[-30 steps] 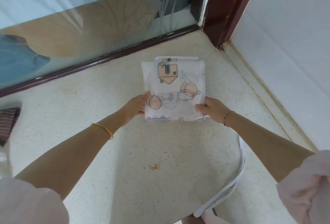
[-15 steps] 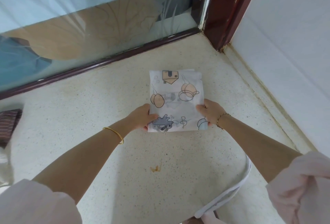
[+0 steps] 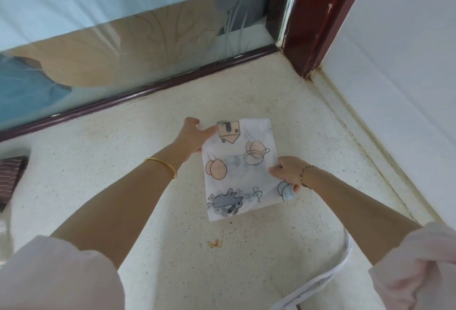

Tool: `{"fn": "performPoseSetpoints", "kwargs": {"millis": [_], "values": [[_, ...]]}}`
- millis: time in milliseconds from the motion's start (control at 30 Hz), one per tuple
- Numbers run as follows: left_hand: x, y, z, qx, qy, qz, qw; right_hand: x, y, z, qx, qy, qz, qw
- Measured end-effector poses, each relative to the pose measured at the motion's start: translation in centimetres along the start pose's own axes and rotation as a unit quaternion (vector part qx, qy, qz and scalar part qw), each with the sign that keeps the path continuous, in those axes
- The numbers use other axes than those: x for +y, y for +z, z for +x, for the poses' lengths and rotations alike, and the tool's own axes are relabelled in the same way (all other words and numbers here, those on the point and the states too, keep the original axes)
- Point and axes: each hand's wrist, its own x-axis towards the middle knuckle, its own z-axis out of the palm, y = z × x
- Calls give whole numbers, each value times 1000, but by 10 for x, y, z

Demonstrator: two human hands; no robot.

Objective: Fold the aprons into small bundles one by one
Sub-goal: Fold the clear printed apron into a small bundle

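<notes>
folded white cartoon-print fabric apron (image 3: 240, 169) flat on pale speckled floor (image 3: 153, 211), nearer the person than dark red wooden door post (image 3: 318, 18) | left hand (image 3: 193, 138) pinches post-ward edge's corner | right hand (image 3: 286, 171) fingers curled round side edge | likely squaring layers for next fold

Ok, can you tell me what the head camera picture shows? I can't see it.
Two hands hold a folded white cartoon-print apron over a speckled floor, the left hand at its far left corner, the right hand on its right edge. A white strap trails nearby.
</notes>
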Motion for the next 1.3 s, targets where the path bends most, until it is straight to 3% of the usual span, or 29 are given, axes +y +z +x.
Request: {"fn": "performPoseSetpoints", "kwargs": {"millis": [100, 300, 467, 700, 833, 900, 1000, 1167, 1233, 1300], "values": [[2, 7, 16, -17, 63, 189, 980, 2, -2, -1, -36, 6, -3, 999], [-6, 16, 24, -21, 156, 474, 866, 2, -3, 3, -45, 15, -24, 999], [-4, 12, 25, -55, 143, 512, 845, -1, 1, 7, -2, 9, -70, 997], [-2, -1, -2, -175, -36, 521, 835, -21, -9, 18, 139, -8, -197, 971], [-1, 13, -1, -41, 107, 577, 809, -20, -12, 20, 130, -21, -188, 973], [-1, 22, 3, -44, 154, 544, 823, -15, -11, 21, 135, -27, -174, 975], [-7, 29, 6, -45, 157, 530, 832, -13, -10, 21, 142, -27, -156, 977], [-15, 39, 5, -12, 157, 567, 809, -14, -6, 21, 155, -14, -133, 979], [-20, 42, 0, 41, 189, 587, 786, -15, -3, 18, 175, -11, -118, 977], [-27, 45, -4, 92, 273, 625, 725, -14, 3, 13, 241, -21, -153, 958]]}}
